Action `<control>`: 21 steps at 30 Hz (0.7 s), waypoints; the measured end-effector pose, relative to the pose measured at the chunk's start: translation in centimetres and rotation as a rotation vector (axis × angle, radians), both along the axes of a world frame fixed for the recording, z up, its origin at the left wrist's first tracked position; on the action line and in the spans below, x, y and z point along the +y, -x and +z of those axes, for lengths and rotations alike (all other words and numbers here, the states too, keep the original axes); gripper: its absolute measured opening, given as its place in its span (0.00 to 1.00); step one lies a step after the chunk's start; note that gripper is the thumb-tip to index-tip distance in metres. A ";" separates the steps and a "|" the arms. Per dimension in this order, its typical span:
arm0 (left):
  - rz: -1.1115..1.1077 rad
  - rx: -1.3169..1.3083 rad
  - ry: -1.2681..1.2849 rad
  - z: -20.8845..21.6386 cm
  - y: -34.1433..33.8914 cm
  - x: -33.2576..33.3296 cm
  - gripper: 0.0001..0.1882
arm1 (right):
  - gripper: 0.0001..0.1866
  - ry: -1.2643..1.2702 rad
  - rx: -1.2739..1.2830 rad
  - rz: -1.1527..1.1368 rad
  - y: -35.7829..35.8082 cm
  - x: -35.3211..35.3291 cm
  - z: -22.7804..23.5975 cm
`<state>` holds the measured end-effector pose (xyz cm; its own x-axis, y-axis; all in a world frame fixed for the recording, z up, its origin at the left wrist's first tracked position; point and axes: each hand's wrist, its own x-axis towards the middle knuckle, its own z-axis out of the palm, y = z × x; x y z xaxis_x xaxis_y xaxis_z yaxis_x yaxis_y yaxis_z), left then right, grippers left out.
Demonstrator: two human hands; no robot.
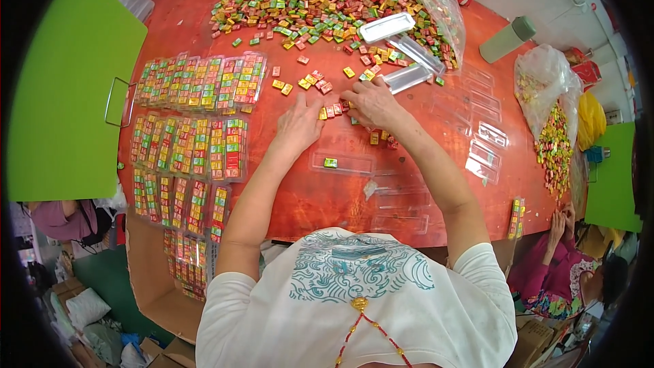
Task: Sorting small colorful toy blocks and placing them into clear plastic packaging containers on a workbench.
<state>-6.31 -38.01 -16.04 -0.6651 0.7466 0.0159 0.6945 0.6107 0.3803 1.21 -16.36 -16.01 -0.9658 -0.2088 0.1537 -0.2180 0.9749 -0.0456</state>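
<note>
A short row of small wrapped blocks (pixel 332 111), red and yellow and sweet-like, lies on the red table between my hands. My left hand (pixel 300 123) has its fingertips closed against the left end of the row. From the other end, my right hand (pixel 376 103) bends its fingers over the blocks and partly hides them. A few loose blocks (pixel 375 138) lie beneath my right wrist. Nearer to me is a shallow clear plastic tray (pixel 357 164) with one green block (pixel 330 163) in it. Several loose blocks (pixel 311 80) are scattered just beyond my hands.
A large heap of blocks (pixel 300 10) spreads along the far side. Stacked clear trays (pixel 407 79) stand right of my hand. Filled trays (pixel 191 143) cover the left side. A green bottle (pixel 507 39) and a bag of blocks (pixel 553 136) are at right, near another person's hands (pixel 562 223).
</note>
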 end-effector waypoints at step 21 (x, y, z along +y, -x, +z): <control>-0.189 0.056 -0.151 1.4 -8.4 -4.5 0.12 | 0.15 0.217 0.063 -0.186 -12.3 -7.2 2.5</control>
